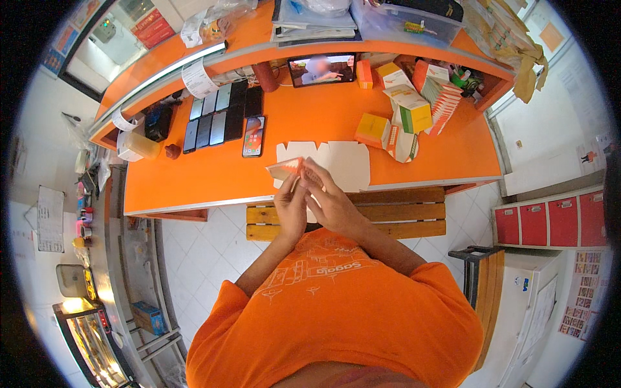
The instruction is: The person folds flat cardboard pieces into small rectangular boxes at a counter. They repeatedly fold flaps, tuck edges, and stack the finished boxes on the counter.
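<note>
Both hands meet just above the front edge of the orange table. A small folded paper carton, orange and white with a pale inner face, is pinched in them. My left hand grips it from below. My right hand has its fingers closed over its right side, partly hiding it. Under and beyond the hands, a flat white carton blank with notched edges lies on the table.
Folded orange, yellow and white cartons pile up at the right. A lit phone lies left of the blank, near several more phones. A tablet plays video at the back, under a shelf. A wooden bench stands below the table's front edge.
</note>
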`<state>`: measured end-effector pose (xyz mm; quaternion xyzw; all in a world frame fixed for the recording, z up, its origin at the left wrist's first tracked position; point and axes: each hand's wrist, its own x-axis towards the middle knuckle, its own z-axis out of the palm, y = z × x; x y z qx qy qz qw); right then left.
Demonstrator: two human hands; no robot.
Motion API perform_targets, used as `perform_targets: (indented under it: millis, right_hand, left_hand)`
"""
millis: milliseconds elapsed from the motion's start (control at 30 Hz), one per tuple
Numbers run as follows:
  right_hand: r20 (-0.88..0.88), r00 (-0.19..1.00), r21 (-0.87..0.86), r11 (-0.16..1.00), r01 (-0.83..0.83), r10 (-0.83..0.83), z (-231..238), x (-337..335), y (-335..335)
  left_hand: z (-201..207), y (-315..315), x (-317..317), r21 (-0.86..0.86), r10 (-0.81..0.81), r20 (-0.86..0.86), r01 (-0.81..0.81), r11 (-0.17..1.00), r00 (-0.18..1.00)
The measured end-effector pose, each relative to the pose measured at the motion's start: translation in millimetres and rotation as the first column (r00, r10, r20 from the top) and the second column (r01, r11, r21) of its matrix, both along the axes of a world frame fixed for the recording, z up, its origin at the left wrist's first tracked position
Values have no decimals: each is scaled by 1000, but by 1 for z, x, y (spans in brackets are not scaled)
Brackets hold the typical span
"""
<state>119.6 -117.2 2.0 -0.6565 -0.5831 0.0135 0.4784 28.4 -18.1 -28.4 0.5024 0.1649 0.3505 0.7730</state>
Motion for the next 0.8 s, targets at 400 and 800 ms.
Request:
perform_targets:
  millis: [400,800]
  right_hand:
    - [-547,782,279,815,508,-300,10,15,0]
    - [-578,771,361,764,535,-268,46,18,-22]
  left_hand:
    - [36,-19,-9,548,88,-69,-36,836,994]
    - [69,10,-14,426,-90,-425,287,858,901]
